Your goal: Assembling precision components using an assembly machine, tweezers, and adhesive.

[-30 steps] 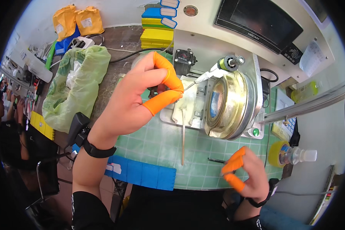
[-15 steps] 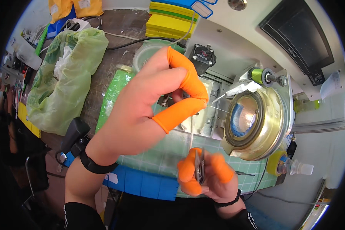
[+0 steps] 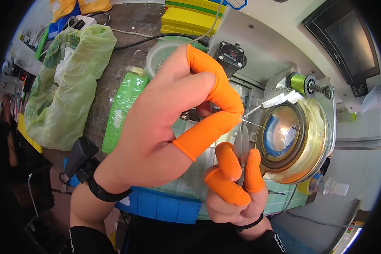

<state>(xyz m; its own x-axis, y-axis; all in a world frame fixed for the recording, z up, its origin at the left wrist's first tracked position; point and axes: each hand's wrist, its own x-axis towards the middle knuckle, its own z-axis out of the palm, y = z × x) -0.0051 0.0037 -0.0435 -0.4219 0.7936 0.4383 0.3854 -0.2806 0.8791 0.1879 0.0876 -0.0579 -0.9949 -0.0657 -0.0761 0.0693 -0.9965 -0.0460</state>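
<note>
My left hand (image 3: 152, 122), in orange finger cots, pinches the end of a fine thread-like wire (image 3: 253, 123). The wire runs right to a gold ring-shaped machine head (image 3: 315, 148), lined with blue inside. Just below that pinch, my right hand (image 3: 237, 190), also in orange finger cots, grips metal thread snips (image 3: 242, 146). The blades point up beside the wire, near my left fingertips. A pale pointed arm (image 3: 277, 98) of the machine ends close to the same fingertips. What else lies inside the left fingers is hidden.
Above the ring sits a yellow-green spool (image 3: 298, 84), near a black motor (image 3: 230, 58) and a dark screen (image 3: 347, 44). Left of my left hand lie a green wrapped package (image 3: 122, 110) and a bag-lined bin (image 3: 78, 93). A round clear tub (image 3: 154, 57) stands behind.
My right hand has risen with the snips from low near the table edge to just under the left pinch. The left hand keeps its pinch; the view has shifted slightly.
</note>
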